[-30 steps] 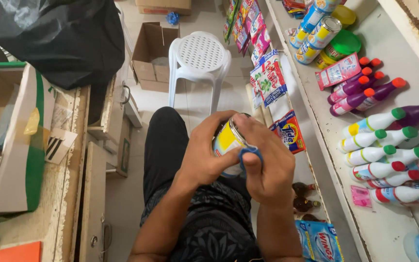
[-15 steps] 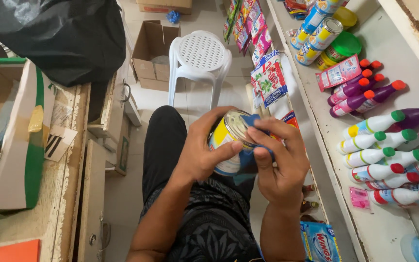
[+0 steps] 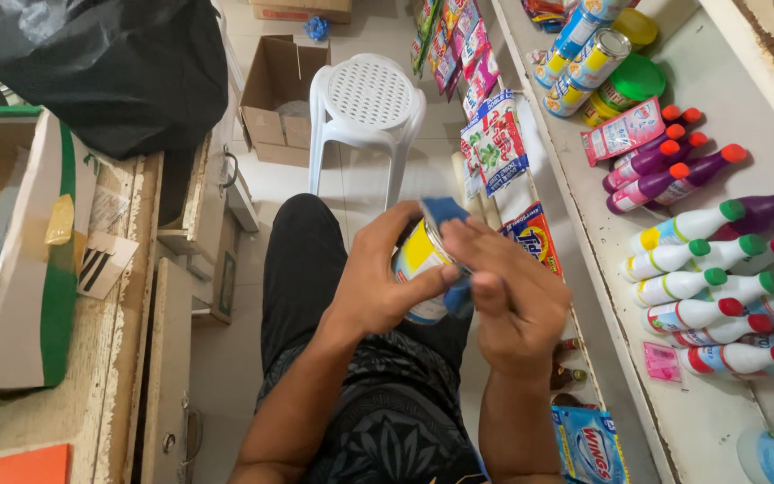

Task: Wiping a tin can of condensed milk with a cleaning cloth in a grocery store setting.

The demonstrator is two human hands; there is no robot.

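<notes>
Head cam, looking down at lap. Person seated, black trousers, dark patterned shirt.

L hand [image 3: 378, 287] wraps a yellow-and-white can [image 3: 416, 273] from its left side; fingers curl round the body, thumb across the front. Firm grip, hand closed on it. Can sits centre frame, above the lap, just in front of the chest. Long axis roughly upright, top tilted a bit away from camera and to the right. Top rim mostly hidden.

R hand [image 3: 517, 300] presses a blue cloth [image 3: 445, 215] against the can's top and right side; fingers folded over the cloth, closed on it. More blue shows below the fingers near the can's lower edge. Both hands touch the can: L bears it, R lies on top/right. So the can is between the hands, R nearer its upper end, L nearer mid-body.

Beyond knees: white plastic stool [image 3: 367, 108] on tiled floor, open cardboard box [image 3: 279, 94] behind it to the left.

Right: white shelf [image 3: 602, 242] w/ rows of bottles lying flat, coloured caps; similar cans [image 3: 589, 63] further up. Sachet strips hang off shelf edge.

Left: wooden counter [image 3: 123, 358], cardboard carton on it, black plastic bag [image 3: 109, 63] at far end.
</notes>
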